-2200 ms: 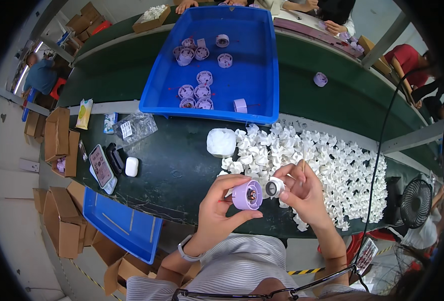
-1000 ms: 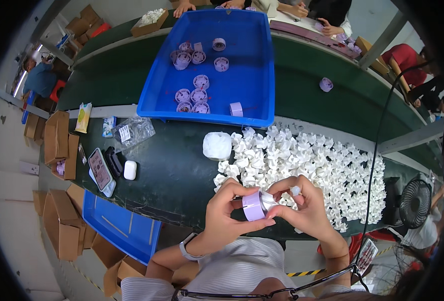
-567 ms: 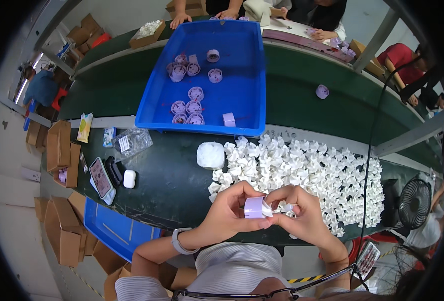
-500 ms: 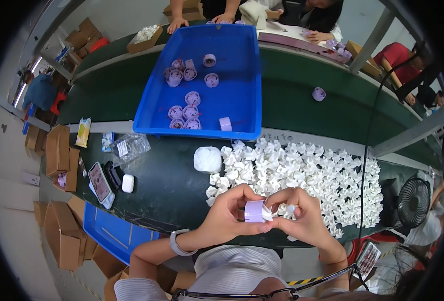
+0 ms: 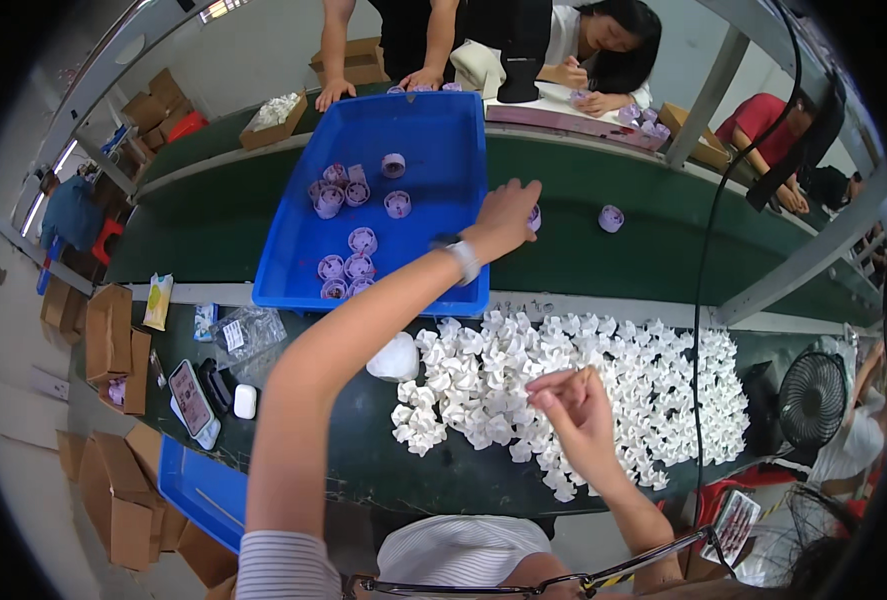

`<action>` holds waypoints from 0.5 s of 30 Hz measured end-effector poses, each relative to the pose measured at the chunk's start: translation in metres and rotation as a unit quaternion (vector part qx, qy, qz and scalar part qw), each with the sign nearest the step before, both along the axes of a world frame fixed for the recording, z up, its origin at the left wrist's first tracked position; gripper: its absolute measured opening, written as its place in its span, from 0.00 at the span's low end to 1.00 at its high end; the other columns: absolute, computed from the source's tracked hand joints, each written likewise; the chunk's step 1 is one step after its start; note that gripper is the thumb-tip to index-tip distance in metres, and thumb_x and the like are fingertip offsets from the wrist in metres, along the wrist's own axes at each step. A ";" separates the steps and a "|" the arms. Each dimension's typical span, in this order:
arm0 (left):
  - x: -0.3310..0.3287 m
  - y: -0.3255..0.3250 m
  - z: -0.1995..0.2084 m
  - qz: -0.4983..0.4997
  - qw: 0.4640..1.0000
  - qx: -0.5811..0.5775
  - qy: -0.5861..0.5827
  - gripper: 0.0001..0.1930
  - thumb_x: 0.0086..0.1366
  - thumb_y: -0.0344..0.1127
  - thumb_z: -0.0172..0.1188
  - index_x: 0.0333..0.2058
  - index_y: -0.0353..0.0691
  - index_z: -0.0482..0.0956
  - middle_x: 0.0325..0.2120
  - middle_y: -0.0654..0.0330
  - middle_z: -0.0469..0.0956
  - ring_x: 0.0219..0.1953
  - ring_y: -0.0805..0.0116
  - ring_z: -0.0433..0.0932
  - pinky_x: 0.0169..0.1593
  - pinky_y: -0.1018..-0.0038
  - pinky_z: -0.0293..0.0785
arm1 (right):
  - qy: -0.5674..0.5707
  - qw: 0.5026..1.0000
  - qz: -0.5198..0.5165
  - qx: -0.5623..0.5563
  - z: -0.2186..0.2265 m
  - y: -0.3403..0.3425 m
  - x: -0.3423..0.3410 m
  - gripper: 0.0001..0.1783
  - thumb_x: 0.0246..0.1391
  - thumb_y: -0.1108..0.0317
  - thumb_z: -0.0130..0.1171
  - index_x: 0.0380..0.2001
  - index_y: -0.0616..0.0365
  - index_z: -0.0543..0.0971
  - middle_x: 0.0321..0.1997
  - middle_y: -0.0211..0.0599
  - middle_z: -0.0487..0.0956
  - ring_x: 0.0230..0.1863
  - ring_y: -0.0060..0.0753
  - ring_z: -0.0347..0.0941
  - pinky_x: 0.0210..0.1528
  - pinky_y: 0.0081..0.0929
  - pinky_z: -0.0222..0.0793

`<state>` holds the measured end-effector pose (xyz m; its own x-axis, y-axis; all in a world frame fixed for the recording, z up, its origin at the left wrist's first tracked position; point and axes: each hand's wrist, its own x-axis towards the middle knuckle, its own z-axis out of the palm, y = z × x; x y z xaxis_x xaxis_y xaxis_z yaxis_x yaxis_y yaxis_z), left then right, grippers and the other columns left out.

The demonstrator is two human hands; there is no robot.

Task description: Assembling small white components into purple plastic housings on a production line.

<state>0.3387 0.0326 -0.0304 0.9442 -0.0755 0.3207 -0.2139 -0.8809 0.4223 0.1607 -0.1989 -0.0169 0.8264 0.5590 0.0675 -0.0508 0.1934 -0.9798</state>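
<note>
My left hand point(image 5: 508, 216), a watch on its wrist, reaches over the blue tray's right rim to the green belt. Its fingers are closed around a small purple round cup point(image 5: 534, 218), mostly hidden behind them. Loosely bent, my right hand point(image 5: 578, 410) hovers above many crumpled white pieces point(image 5: 503, 390), thumb and fingers apart, nothing visible in it. In the blue tray point(image 5: 433, 125) sit several similar purple cups point(image 5: 361, 240), some hidden by my left forearm. Another purple cup point(image 5: 611, 218) stands on the belt farther right.
A white rounded lump point(image 5: 393, 358) lies left of the white pieces. A phone point(image 5: 193, 400), white case point(image 5: 245, 402) and clear plastic bag point(image 5: 248, 335) are at left. A black fan point(image 5: 813, 400) stands right; a black cable point(image 5: 705, 330) hangs in front. Another person's hands point(image 5: 423, 80) touch the tray's far end.
My left hand has moved from in front of me up to the belt with the purple cup. The right hand has parted from the cup and stays over the white pieces. The view has shifted.
</note>
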 end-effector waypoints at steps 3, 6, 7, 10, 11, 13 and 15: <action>0.047 -0.002 -0.028 0.080 0.983 0.165 0.028 0.22 0.44 0.32 0.68 0.40 0.42 0.73 0.38 0.50 0.73 0.44 0.49 0.73 0.47 0.61 0.67 | 0.006 1.000 0.022 -0.013 -0.005 -0.001 -0.008 0.15 0.57 0.79 0.51 0.27 0.55 0.55 0.40 0.45 0.74 0.42 0.27 0.72 0.48 0.25 0.68; 0.060 -0.004 -0.042 0.133 0.959 0.246 0.038 0.17 0.48 0.32 0.64 0.39 0.41 0.75 0.39 0.50 0.73 0.45 0.51 0.73 0.48 0.60 0.67 | 0.059 0.997 0.043 -0.028 0.005 -0.006 -0.010 0.14 0.58 0.78 0.49 0.27 0.54 0.55 0.36 0.41 0.73 0.40 0.26 0.72 0.44 0.25 0.70; 0.061 -0.002 -0.044 0.133 0.959 0.246 0.039 0.17 0.48 0.32 0.64 0.39 0.41 0.75 0.39 0.50 0.73 0.45 0.51 0.73 0.48 0.60 0.67 | 0.060 0.997 0.044 -0.029 0.007 -0.009 -0.009 0.14 0.58 0.78 0.49 0.27 0.54 0.55 0.36 0.41 0.73 0.40 0.26 0.72 0.44 0.25 0.70; 0.045 -0.006 -0.032 0.122 0.946 0.293 0.060 0.17 0.51 0.33 0.61 0.41 0.38 0.73 0.39 0.49 0.73 0.46 0.52 0.73 0.48 0.62 0.67 | 0.069 0.996 0.043 -0.048 0.008 -0.019 -0.008 0.11 0.62 0.73 0.43 0.27 0.54 0.56 0.33 0.39 0.72 0.37 0.25 0.71 0.41 0.23 0.70; 0.036 -0.003 -0.025 0.112 0.966 0.233 0.021 0.19 0.51 0.34 0.62 0.42 0.37 0.72 0.39 0.48 0.74 0.47 0.50 0.72 0.47 0.61 0.67 | 0.074 0.995 0.043 -0.046 0.006 -0.022 -0.006 0.11 0.62 0.73 0.43 0.27 0.54 0.56 0.33 0.39 0.72 0.37 0.25 0.71 0.41 0.23 0.70; 0.011 0.011 -0.002 0.107 0.979 0.174 -0.015 0.20 0.51 0.35 0.62 0.43 0.36 0.71 0.40 0.47 0.74 0.47 0.48 0.72 0.47 0.59 0.68 | 0.043 0.992 0.070 -0.098 0.004 -0.029 -0.001 0.11 0.65 0.65 0.38 0.28 0.56 0.60 0.30 0.39 0.72 0.32 0.23 0.68 0.37 0.23 0.67; -0.019 0.035 0.019 0.126 0.977 0.141 0.097 0.25 0.50 0.39 0.65 0.45 0.33 0.69 0.41 0.43 0.73 0.47 0.44 0.72 0.46 0.57 0.70 | 0.062 0.992 0.075 -0.082 0.001 -0.030 -0.001 0.18 0.67 0.58 0.31 0.28 0.58 0.64 0.26 0.38 0.72 0.28 0.24 0.65 0.35 0.23 0.64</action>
